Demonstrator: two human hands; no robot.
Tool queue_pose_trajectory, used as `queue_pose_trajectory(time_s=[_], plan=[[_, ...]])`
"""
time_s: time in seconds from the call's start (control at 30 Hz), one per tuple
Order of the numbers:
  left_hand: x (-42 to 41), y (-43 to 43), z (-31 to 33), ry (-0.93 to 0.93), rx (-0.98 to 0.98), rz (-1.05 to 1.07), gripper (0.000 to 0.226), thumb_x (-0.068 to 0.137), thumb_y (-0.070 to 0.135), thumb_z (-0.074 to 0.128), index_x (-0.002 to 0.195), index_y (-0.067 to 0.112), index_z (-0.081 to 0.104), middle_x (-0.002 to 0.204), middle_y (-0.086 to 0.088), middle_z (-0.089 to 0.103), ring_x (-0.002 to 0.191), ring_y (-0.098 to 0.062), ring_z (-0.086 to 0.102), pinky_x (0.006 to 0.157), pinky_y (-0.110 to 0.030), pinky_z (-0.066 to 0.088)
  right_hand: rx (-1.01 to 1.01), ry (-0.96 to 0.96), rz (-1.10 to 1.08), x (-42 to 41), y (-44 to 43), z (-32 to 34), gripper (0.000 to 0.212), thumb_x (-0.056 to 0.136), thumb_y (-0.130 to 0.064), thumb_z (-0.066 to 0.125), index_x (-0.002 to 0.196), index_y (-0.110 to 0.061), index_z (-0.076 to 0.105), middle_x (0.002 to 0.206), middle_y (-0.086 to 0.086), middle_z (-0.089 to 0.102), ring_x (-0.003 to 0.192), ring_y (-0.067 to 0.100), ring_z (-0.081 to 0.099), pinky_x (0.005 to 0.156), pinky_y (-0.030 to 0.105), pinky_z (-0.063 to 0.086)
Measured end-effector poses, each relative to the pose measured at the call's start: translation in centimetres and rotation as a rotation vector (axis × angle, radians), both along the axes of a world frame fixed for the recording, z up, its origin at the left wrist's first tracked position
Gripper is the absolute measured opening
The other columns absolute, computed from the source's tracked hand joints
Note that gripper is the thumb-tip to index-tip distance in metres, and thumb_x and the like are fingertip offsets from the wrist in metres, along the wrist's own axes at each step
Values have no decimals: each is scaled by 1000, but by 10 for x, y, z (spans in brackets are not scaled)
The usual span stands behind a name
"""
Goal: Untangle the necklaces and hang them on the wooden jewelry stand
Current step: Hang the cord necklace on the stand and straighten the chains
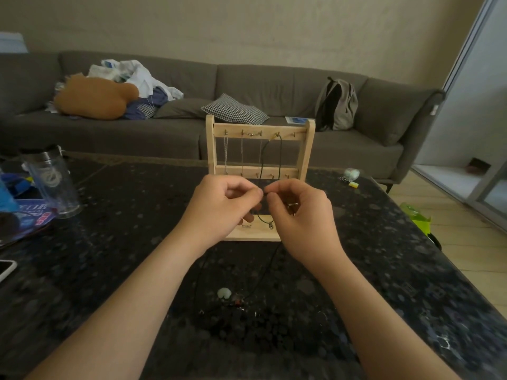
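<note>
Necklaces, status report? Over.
Left hand and right hand pinch black cord before wooden stand. Silver chains, second cord hung. Tangled pile on table.

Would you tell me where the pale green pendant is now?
Head view, low centre: the pale green pendant lies on the dark table between the forearms, before the wooden stand.

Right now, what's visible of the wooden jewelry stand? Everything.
The wooden jewelry stand is pale wood, upright on the dark speckled table: two posts, two cross rails with small hooks, a flat base. Thin chains and a black cord necklace hang from the top rail. The left hand and right hand pinch a second cord in front, hiding its lower middle.
</note>
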State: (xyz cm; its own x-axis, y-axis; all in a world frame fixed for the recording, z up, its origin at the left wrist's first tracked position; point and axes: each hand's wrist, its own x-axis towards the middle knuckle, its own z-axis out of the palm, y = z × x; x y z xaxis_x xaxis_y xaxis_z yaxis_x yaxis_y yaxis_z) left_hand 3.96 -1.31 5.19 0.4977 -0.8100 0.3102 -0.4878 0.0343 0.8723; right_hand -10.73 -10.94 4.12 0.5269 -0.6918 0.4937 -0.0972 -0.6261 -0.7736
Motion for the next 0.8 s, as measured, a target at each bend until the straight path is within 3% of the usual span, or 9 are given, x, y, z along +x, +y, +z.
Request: queue_pose_trajectory(time_s=[0.17, 0.33, 0.4, 0.5, 0.63, 0.8], plan=[[-1, 1, 1, -38, -12, -6, 12, 100, 24, 73, 96, 29, 83, 87, 9, 79, 85, -9, 75, 81, -31, 63, -82, 26, -38, 0, 1, 0, 11, 100, -18, 71, 104, -26, 77, 96, -14, 72, 92, 0, 66, 79, 4, 46], [-2, 2, 2, -57, -6, 11, 9, 93, 23, 78, 88, 27, 84, 81, 10, 78, 80, -6, 74, 80, -34, 63, -260, 118, -44, -1, 3, -2, 9, 101, -17, 70, 106, -24, 73, 96, -17, 67, 91, -4, 62, 81, 2, 43], [-3, 3, 2, -65, -3, 16, 8, 90, 25, 78, 86, 28, 84, 81, 12, 78, 81, -5, 73, 80, -32, 61, -306, 144, -26, -1, 3, -4, 9, 102, -18, 69, 108, -23, 72, 99, -16, 67, 94, -2, 62, 83, 8, 47], [-2, 3, 2, -100, 16, 25, 7, 90, 26, 79, 86, 30, 83, 81, 14, 77, 79, -3, 73, 70, -23, 57, -361, 160, -11, -2, 2, -6, 10, 101, -17, 68, 111, -20, 71, 103, -11, 68, 96, 6, 64, 88, 26, 57], [-4, 4, 2, -164, 74, 48, 6, 90, 29, 80, 85, 32, 82, 80, 19, 75, 73, 0, 72, 53, -10, 48, -490, 200, -17, -2, 1, -9, 8, 99, -12, 69, 107, -14, 71, 98, -4, 68, 89, 15, 64, 80, 38, 60], [-7, 4, 6, -58, 148, 75, 13, 92, 34, 77, 83, 27, 82, 76, 11, 77, 72, -4, 74, 65, -22, 50, -730, 240, -67, 0, 2, -10, 8, 96, -13, 66, 98, -8, 70, 85, 3, 67, 75, 19, 60, 67, 28, 50]])
